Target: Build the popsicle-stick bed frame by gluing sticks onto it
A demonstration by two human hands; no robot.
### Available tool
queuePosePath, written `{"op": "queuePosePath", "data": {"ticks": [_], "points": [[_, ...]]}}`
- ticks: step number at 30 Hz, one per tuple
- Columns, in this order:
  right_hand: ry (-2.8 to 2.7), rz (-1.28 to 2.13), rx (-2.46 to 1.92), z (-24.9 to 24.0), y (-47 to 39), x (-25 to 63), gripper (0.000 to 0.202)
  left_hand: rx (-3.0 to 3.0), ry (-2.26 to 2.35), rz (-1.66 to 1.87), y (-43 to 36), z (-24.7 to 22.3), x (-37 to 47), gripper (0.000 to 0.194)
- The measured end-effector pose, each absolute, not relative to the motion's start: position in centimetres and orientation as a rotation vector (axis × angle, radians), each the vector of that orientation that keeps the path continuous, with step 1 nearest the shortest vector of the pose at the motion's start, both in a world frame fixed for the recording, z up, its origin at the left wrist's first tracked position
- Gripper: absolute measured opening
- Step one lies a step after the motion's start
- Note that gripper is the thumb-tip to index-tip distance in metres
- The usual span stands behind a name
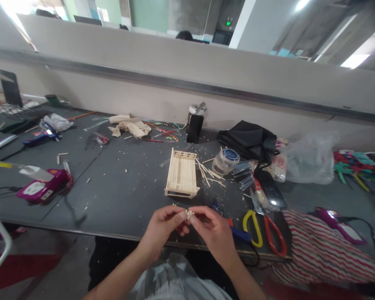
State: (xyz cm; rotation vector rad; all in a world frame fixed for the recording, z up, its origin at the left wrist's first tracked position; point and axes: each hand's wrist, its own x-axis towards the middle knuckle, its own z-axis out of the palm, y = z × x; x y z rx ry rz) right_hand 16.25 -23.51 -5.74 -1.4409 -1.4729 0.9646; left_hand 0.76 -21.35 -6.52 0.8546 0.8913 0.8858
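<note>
Near the table's front edge, my left hand and my right hand meet, pinching a small cluster of pale wooden pieces between thumbs and fingertips. Just beyond them stands a small model built of pale sticks, with slats along its top and a decorated rail at its far end. Loose thin sticks lie to its right. A blue tool lies beside my right hand, partly hidden by it.
Yellow and red scissor handles lie right of my hands, by a striped cloth. Behind are a lidded jar, a black bag and an upright phone. A purple device sits at left, trailing cables.
</note>
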Motion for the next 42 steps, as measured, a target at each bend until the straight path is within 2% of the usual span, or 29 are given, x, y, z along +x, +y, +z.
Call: {"op": "queuePosePath", "data": {"ticks": [6,11,15,18,22,25,33,36,42], "points": [[-1.396,1.074,-1.419,-6.7,-23.2,16.1,0.024,0.929,0.991,0.922,-21.4,-6.8,0.9,0.024],[-1.441,1.104,-1.493,-6.8,-22.7,16.5,0.015,1.005,1.06,0.885,-21.0,-7.4,0.6,0.028],[-1.596,1.053,-1.624,-7.2,-22.3,16.3,0.009,1.319,1.379,1.132,-19.3,-7.6,-0.9,0.021],[-1.813,0.893,-1.736,-7.8,-22.3,15.8,0.01,1.505,1.497,1.294,-17.5,-8.0,-2.2,0.019],[-2.007,0.66,-1.821,-7.7,-22.2,15.4,0.017,1.622,1.294,1.325,-15.3,-8.6,-3.0,0.025],[-2.047,0.552,-1.851,-6.3,-22.0,15.6,0.018,1.628,1.149,1.342,-14.4,-8.9,-3.0,0.02],[-2.132,-0.049,-1.476,-1.7,-18.8,14.9,0.018,1.55,0.981,1.359,-13.6,-9.4,-2.9,0.013],[-2.251,-0.118,-1.425,-1.7,-16.7,14.1,0.019,1.538,0.956,1.359,-13.4,-9.6,-2.9,0.012],[-2.386,-0.085,-1.388,-2.1,-14.9,13.8,0.007,1.567,0.915,1.352,-13.4,-9.6,-2.9,0.011]]}}
